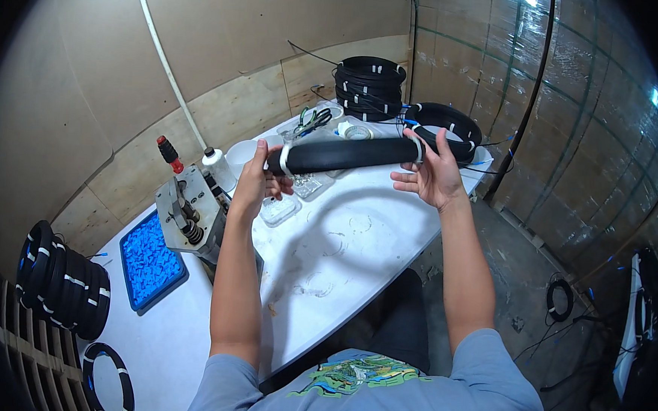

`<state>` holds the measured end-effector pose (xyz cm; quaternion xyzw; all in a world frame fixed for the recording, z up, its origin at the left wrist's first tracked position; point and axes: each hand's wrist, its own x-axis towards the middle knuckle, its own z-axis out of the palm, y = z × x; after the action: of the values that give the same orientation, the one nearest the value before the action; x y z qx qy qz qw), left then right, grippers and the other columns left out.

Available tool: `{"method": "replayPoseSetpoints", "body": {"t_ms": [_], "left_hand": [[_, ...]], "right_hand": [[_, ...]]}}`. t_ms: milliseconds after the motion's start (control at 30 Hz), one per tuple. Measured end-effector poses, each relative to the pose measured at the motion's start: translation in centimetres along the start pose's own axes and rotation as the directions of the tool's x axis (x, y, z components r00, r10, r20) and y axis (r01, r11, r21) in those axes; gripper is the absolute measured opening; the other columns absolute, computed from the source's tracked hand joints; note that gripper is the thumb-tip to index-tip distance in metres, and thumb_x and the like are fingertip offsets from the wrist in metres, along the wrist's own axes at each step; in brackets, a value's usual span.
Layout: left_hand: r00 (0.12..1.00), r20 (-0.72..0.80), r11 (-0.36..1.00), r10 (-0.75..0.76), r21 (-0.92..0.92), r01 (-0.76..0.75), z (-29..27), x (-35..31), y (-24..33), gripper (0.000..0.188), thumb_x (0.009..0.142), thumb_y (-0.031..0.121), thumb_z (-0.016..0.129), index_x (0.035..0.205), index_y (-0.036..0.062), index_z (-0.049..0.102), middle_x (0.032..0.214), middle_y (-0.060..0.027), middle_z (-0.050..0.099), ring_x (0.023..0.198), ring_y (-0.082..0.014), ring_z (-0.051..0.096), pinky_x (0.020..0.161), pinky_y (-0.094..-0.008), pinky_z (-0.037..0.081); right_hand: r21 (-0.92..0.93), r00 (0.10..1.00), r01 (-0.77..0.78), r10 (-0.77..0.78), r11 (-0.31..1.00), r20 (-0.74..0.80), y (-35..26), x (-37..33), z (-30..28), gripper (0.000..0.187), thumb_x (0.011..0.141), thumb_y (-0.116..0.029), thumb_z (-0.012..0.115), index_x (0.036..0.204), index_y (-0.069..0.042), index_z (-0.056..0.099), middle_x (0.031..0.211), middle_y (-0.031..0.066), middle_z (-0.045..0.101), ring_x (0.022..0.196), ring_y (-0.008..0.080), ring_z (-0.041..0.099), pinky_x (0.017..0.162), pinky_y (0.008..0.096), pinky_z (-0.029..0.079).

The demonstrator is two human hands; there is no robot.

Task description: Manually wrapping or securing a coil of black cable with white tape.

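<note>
A black cable coil point(347, 155) is held up edge-on over the white table, bound with white tape near both ends. My left hand point(253, 182) grips its left end, thumb up on the near side and fingers curled underneath. At the right end, my right hand point(438, 174) holds the coil with the thumb raised beside it and fingers spread below. Behind and beneath the coil stand clear plastic trays point(280, 210) with small parts, partly hidden by it.
A bench press point(189, 212) with a red-tipped handle stands left, beside a blue tray point(133, 269) of small blue pieces. Stacked cable coils point(368, 87) sit at the back, another stack point(68, 287) at far left. A white bottle point(217, 165) and a tape roll point(358, 133) are also there.
</note>
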<state>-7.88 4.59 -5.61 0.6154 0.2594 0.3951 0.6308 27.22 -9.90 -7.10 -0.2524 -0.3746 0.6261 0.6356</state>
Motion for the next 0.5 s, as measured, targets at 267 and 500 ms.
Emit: {"method": "replayPoseSetpoints", "body": {"t_ms": [267, 500], "left_hand": [[0.995, -0.083, 0.958, -0.048, 0.279, 0.069, 0.4, -0.8, 0.6, 0.056, 0.092, 0.057, 0.065, 0.098, 0.0014, 0.068, 0.058, -0.0024, 0.057, 0.047, -0.0100, 0.051, 0.045, -0.0244, 0.037], [0.925, -0.342, 0.977, 0.165, 0.183, -0.107, 1.5, 0.4, -2.1, 0.053, 0.096, 0.054, 0.063, 0.093, 0.0011, 0.068, 0.077, -0.0047, 0.059, 0.056, -0.0116, 0.049, 0.055, -0.0298, 0.043]], "right_hand": [[-0.457, 0.968, -0.175, 0.067, 0.872, -0.244, -2.4, -1.7, 1.8, 0.043, 0.100, -0.031, 0.061, 0.136, -0.009, 0.051, 0.058, -0.0005, 0.052, 0.053, 0.0200, 0.068, 0.046, 0.0335, 0.057], [-0.828, 0.967, -0.248, 0.073, 0.503, -0.245, -0.5, -0.6, -2.2, 0.045, 0.102, -0.039, 0.060, 0.133, -0.007, 0.058, 0.077, -0.0008, 0.056, 0.064, 0.0076, 0.057, 0.056, 0.0259, 0.046]]}}
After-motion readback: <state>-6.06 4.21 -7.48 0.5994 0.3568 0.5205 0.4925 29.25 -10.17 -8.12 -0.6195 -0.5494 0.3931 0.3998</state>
